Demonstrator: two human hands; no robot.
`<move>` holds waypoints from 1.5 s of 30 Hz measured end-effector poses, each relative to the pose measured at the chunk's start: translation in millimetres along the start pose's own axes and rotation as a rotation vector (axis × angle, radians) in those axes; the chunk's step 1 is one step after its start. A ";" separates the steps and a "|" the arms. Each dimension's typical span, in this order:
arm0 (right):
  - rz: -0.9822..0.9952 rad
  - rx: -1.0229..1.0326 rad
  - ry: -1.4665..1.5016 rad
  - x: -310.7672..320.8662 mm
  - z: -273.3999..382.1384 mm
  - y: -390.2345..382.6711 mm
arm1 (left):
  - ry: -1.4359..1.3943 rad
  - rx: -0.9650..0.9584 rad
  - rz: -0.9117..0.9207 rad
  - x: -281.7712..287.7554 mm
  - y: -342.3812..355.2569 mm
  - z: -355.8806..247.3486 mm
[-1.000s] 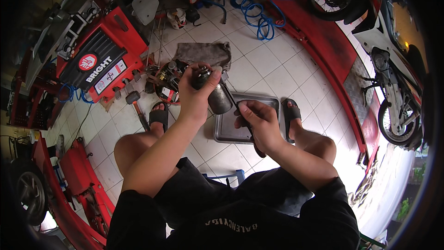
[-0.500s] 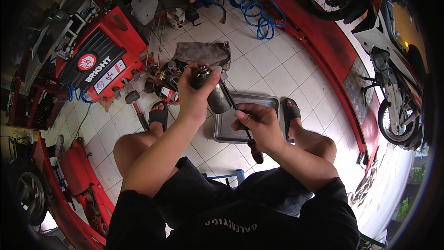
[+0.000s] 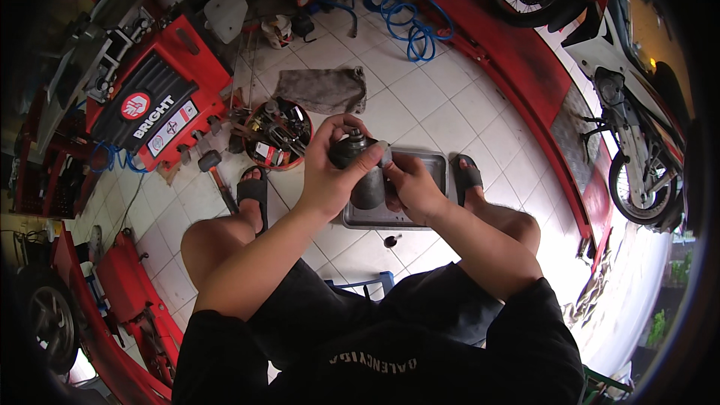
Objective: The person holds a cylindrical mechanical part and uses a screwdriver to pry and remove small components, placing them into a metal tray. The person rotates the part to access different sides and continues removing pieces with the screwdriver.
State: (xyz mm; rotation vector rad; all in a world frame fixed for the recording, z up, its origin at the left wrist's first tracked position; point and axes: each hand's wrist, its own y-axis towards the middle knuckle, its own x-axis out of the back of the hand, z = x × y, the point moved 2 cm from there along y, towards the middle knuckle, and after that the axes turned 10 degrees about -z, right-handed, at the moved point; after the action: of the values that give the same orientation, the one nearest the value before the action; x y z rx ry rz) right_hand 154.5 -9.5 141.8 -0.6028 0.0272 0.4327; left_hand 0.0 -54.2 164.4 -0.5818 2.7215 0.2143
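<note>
Roughly fore-and-aft long axis | metal cylinder (image 3: pixel 367 193) | stem (image 3: pixel 356 134) pointing away

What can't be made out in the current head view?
- Right hand: head view; some fingertips hidden by the hand itself and the dark metal cylinder.
- Metal tray: head view; much of its bottom covered by cylinder and right hand.
- Tools: head view; jumbled in the round bin, too small to identify.
- Lower-left wheel: head view; outer edge lost in dark fisheye rim.

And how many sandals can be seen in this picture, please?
2: the left sandal, beside the mallet, and the right sandal, beside the metal tray. Both are being worn.
</note>
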 end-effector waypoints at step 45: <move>0.027 0.014 -0.632 87.5 -47.9 29.7 | -0.327 0.408 -0.385 40.0 41.8 -24.4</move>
State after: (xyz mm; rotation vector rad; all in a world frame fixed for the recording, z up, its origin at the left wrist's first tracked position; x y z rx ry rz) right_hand 227.1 19.6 73.1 -0.4315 -0.5640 0.6332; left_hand -59.1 -36.4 175.5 -0.8428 2.1970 -0.3096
